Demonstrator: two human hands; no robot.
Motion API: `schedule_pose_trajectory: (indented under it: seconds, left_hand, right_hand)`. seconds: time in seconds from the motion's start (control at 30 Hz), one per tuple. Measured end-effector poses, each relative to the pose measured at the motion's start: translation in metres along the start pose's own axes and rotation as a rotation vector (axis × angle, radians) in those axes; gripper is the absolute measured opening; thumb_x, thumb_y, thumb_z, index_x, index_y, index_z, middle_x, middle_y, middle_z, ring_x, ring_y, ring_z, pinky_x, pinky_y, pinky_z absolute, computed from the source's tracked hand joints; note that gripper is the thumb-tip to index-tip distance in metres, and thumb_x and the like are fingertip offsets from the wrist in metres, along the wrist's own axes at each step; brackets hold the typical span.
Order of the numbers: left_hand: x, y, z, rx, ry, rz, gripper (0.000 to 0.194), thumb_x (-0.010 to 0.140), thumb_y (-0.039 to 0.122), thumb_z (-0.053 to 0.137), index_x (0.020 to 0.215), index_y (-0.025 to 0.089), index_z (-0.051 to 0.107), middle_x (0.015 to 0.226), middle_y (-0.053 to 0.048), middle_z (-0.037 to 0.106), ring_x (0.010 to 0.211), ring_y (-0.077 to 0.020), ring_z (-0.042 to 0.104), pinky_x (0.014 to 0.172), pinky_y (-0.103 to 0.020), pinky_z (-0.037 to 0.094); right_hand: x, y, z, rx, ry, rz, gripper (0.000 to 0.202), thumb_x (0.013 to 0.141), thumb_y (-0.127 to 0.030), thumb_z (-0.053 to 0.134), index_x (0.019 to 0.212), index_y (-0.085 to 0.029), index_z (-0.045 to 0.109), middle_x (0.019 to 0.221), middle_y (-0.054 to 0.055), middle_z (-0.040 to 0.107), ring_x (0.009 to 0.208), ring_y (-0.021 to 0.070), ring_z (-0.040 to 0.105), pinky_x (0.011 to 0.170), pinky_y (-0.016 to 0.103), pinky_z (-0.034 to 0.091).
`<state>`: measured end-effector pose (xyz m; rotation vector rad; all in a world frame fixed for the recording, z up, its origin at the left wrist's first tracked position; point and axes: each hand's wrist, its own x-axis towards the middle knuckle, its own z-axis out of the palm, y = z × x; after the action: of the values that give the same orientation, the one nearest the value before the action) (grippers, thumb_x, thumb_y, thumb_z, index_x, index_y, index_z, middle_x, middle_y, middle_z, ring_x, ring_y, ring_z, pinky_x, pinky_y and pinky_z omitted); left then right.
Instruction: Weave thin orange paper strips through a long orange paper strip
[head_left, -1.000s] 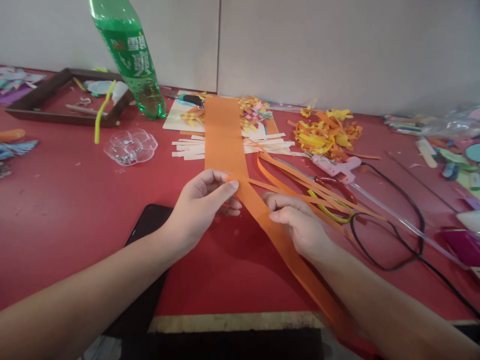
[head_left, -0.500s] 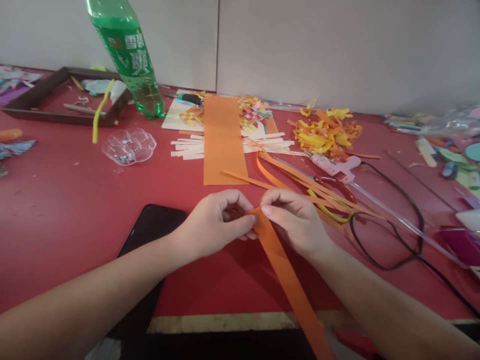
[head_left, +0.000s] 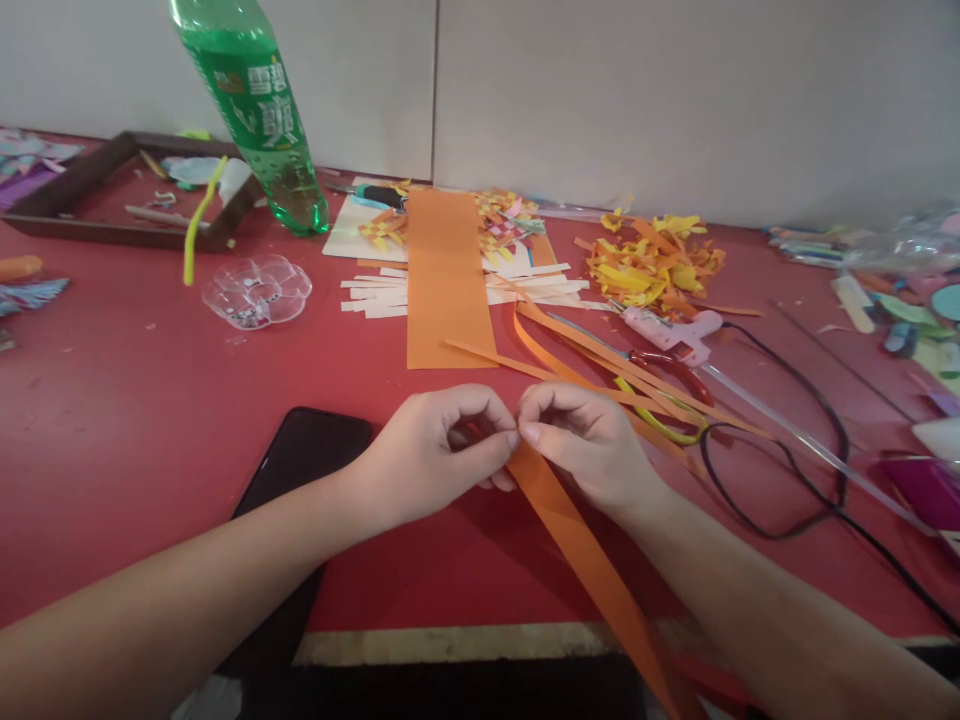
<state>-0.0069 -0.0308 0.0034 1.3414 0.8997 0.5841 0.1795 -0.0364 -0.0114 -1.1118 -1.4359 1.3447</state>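
Observation:
An orange paper strip [head_left: 581,540] is pinched at its top end between my two hands and slants down to the right past the table's front edge. My left hand [head_left: 450,445] grips one side of that end with thumb and fingers. My right hand [head_left: 581,440] holds the other side, its thumb almost touching the left thumb. Beyond the hands lies a wide orange paper sheet [head_left: 448,290] on top of white paper strips [head_left: 379,294]. Thin orange strips [head_left: 600,365] spread to the right, over scissors with red and yellow handles [head_left: 679,380].
A black phone [head_left: 315,450] lies beside my left forearm. A pink glue gun [head_left: 679,330] with a black cord sits at right, near a heap of paper scraps [head_left: 652,262]. At left are a clear dish [head_left: 259,290], a green bottle [head_left: 259,120] and a brown frame [head_left: 120,235].
My hands have drawn closer together at the strip's end, with the right hand slightly lower. The strip's lower end has swung to the right.

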Motion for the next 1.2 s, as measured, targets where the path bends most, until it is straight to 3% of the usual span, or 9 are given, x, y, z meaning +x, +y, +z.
schedule_pose_trajectory:
  seconds: [0.63,0.93,1.2]
  left_hand:
    - [0.002,0.000,-0.002,-0.141,0.106,0.098,0.014,0.090,0.027,0.065,0.083,0.016,0.062,0.072,0.003,0.067,0.062,-0.0079,0.070,0.061,-0.015,0.058]
    - [0.004,-0.002,-0.006,-0.317,0.330,0.144,0.019,0.089,0.033,0.066,0.083,0.019,0.055,0.067,0.007,0.060,0.047,-0.0083,0.065,0.046,-0.017,0.053]
    - [0.012,0.003,-0.017,-0.408,0.553,0.209,0.017,0.089,0.030,0.065,0.084,0.021,0.052,0.071,0.008,0.058,0.045,-0.0035,0.057,0.043,-0.013,0.046]
  right_hand:
    - [0.001,-0.001,0.002,0.020,0.046,-0.036,0.011,0.076,-0.017,0.065,0.066,-0.019,0.061,0.062,-0.003,0.054,0.056,0.0092,0.044,0.052,0.023,0.036]
    - [0.000,-0.003,0.003,0.010,0.050,0.025,0.010,0.071,-0.018,0.064,0.063,-0.018,0.059,0.059,-0.004,0.052,0.052,0.0082,0.042,0.050,0.023,0.032]
    - [0.000,-0.005,0.006,0.012,0.044,0.089,0.010,0.069,-0.017,0.061,0.062,-0.019,0.056,0.058,-0.005,0.049,0.052,0.0085,0.038,0.049,0.024,0.029]
